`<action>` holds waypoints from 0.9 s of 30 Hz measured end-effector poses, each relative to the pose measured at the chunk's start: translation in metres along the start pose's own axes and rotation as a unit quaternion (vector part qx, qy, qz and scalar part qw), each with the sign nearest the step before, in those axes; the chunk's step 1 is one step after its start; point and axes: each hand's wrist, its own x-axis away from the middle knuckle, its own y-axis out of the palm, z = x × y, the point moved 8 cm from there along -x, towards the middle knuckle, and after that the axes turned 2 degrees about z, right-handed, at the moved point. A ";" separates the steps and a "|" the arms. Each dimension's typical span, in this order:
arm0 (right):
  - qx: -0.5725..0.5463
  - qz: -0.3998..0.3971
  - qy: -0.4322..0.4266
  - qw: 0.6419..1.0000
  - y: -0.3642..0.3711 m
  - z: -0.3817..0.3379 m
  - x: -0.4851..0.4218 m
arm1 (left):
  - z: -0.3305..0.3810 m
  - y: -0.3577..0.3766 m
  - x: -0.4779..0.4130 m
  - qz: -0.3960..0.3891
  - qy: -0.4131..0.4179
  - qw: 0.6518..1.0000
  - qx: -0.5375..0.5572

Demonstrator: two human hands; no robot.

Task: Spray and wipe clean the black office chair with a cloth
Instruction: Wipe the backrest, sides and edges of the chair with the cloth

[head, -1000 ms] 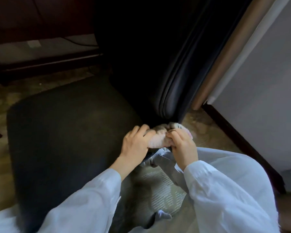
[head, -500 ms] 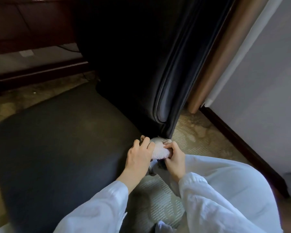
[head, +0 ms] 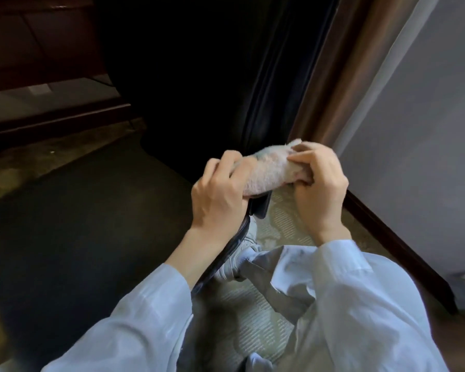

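Holding a pale fluffy cloth (head: 269, 170) between both hands, a person in light-blue sleeves leans over a black office chair. At 9 o'clock in the view spreads the chair's dark seat (head: 91, 224). At 12 o'clock rises its black backrest (head: 199, 76).

The left hand (head: 215, 194), just left of centre, has its grip clamped on the cloth's lower end, fingers curled round it. The cloth sits at the centre, rolled into a short bundle whose long axis runs from 8 o'clock up to 2 o'clock. The right hand (head: 317, 189), just right of centre, pinches the upper end, its grip likewise closed on the fabric. A brown curtain (head: 346, 76) and a grey wall (head: 427, 130) fill 2 o'clock.

From the cloth, the backrest's piped edge lies at 12 o'clock, close behind. The seat lies at 8 o'clock, under the left hand, which is the nearer hand to both. The next wipe probably needs the bundle brought forward or down.

Half a second ago the cloth was low, at the crease where seat meets backrest. It is now raised off the seat.
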 end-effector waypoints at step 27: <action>-0.033 -0.261 0.264 0.928 0.112 0.032 0.166 | -0.097 0.096 0.102 -0.338 -0.040 0.940 -0.004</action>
